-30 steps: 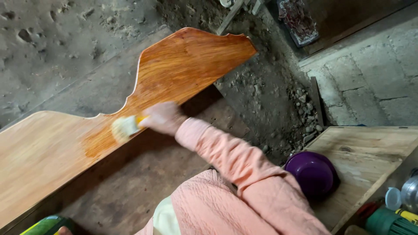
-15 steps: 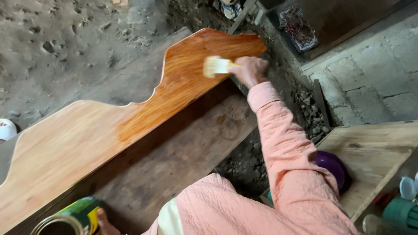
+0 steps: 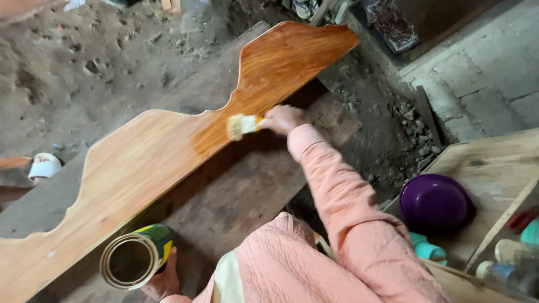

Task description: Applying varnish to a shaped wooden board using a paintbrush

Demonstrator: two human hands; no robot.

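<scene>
A long wooden board (image 3: 140, 163) with a wavy carved edge lies across the view; its far end is dark and glossy, its near part pale. My right hand (image 3: 282, 118) grips a flat paintbrush (image 3: 242, 125) whose pale bristles rest on the board where the glossy part ends. My left hand (image 3: 163, 279) shows at the bottom edge, holding an open round tin can (image 3: 132, 260) with a green and yellow side. A pink sleeve covers my right arm.
Rough grey planks (image 3: 236, 191) lie under the board over dirt ground. A purple bowl (image 3: 433, 202) sits upside down on a wooden box (image 3: 494, 163) at right, with bottles beside it. A white sandal (image 3: 45, 166) lies at left. Rubble and concrete paving fill the upper right.
My right hand has drawn the brush back from the board's far end toward the middle. The view has shifted, and the tin can shows more fully.
</scene>
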